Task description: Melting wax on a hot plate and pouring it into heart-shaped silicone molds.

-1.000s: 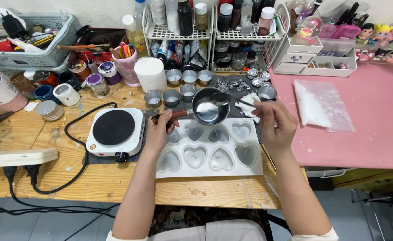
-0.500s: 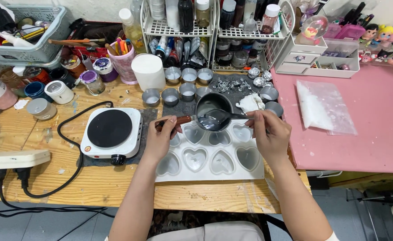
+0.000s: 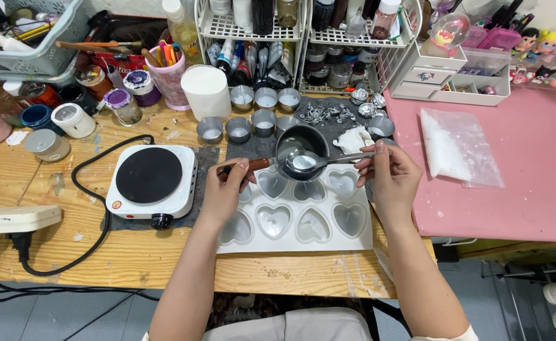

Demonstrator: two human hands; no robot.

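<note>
From the head view, near the middle of the frame, my left hand [image 3: 224,189] is closed around the wooden handle of the small pot [image 3: 300,151], holding it over the upper row of the white heart mould [image 3: 297,218]. My right hand [image 3: 388,177] pinches the spoon [image 3: 319,161], its bowl full inside the pot. If I tip either, I think liquid would land on the mould's rim or the tabletop [image 3: 164,262]. The hotplate [image 3: 151,180] sits close to my left wrist.
</note>
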